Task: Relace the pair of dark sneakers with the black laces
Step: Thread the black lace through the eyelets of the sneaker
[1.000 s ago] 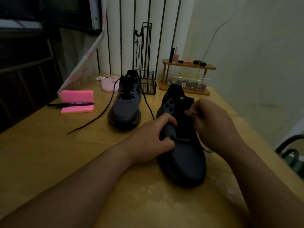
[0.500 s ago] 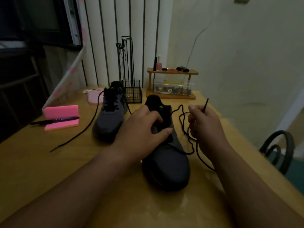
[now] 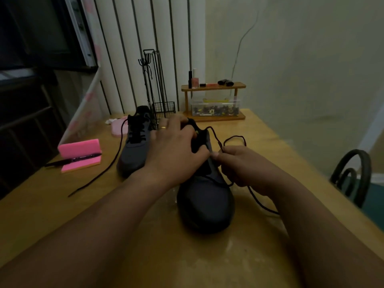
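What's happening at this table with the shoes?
A person is lacing a pair of dark sneakers on a wooden table. The left hand grips the top of the nearer sneaker, while the right hand pinches its black lace beside the eyelets; the rest of that lace loops loose by the shoe. The other sneaker stands behind, with lacing already across its front and a trailing lace lying on the table.

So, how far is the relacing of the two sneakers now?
The far sneaker looks mostly laced, with its lace ends loose. In hand: the left hand holds the near sneaker and the right hand pinches its black lace. Left: threading that one and probably tying both.
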Motion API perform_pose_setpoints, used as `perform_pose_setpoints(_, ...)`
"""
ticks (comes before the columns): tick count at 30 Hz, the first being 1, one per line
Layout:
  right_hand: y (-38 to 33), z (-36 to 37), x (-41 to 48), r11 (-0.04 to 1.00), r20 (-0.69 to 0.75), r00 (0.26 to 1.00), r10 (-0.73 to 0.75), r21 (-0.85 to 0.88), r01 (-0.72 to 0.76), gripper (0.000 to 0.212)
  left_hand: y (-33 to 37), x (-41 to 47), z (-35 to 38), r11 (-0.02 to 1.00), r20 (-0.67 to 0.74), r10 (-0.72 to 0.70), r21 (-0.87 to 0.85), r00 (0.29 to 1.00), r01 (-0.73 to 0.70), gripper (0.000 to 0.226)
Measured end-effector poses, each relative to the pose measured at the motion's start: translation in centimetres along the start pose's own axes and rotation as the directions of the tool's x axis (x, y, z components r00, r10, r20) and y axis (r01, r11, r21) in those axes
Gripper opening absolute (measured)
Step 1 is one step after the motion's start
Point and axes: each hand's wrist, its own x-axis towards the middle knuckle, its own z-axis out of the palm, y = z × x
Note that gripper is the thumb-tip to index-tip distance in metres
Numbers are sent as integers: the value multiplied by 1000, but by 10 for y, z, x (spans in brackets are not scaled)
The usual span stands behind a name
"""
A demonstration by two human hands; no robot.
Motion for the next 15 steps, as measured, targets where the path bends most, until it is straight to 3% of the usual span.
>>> perform_pose_setpoints(2, 1, -1, -1, 1000, 0, 1000, 6, -10, -6, 31, 1, 8, 0, 1000, 36, -28, 5, 999, 27, 34)
perform_pose_setpoints(5, 2, -3, -2, 999, -2, 1000, -11, -32, 11, 41, -6, 17, 1, 962, 16, -114, -247, 993, 114, 24)
perform_pose_setpoints(8, -3, -7, -8, 995, -36, 997, -63, -75, 60, 39, -14, 15, -10, 737, -23, -387, -609, 922, 294, 23)
perform_pose_setpoints(11, -4, -14, -13, 996, -78, 994, -82, -49, 79, 36, -30, 10, -13, 534, 79, -631, -678, 772, 505, 21)
perform_pose_setpoints(13, -3, -18, -15, 978, -127, 979, -162, -152, 142, 29, -33, 0, -11, 518, 56, -699, -648, 713, 558, 23)
perform_pose_setpoints(15, -4, -21, -17, 952, -119, 967, -225, -238, 192, 28, -27, -12, -13, 649, -178, -678, -599, 713, 469, 48)
